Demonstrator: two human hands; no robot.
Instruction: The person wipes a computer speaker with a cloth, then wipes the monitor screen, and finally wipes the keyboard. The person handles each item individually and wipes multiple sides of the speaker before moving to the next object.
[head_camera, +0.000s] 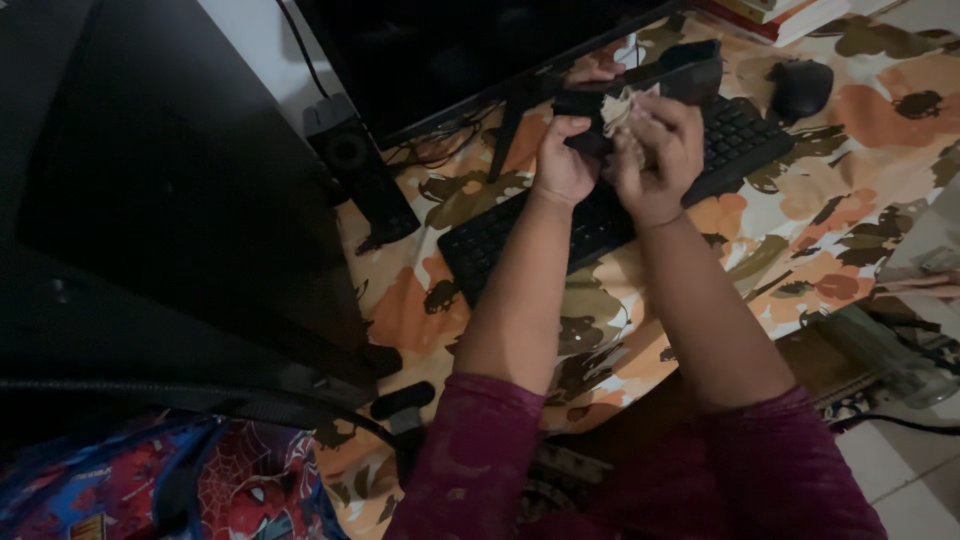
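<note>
My left hand (563, 160) grips the near end of a long black bar-shaped device (685, 75), held above the keyboard. My right hand (655, 150) presses a crumpled pale cloth (622, 108) against that device, fingers curled around the cloth. Both arms wear dark red sleeves. Below the hands a black keyboard (500, 235) lies slanted on a floral-patterned tablecloth (850, 200).
A black mouse (802, 86) sits right of the keyboard. A dark monitor (450, 50) stands behind, a small black speaker (355, 165) to its left, and a large black case (150, 200) fills the left side. Books (775, 15) lie at the top right. A colourful bag (200, 490) sits below left.
</note>
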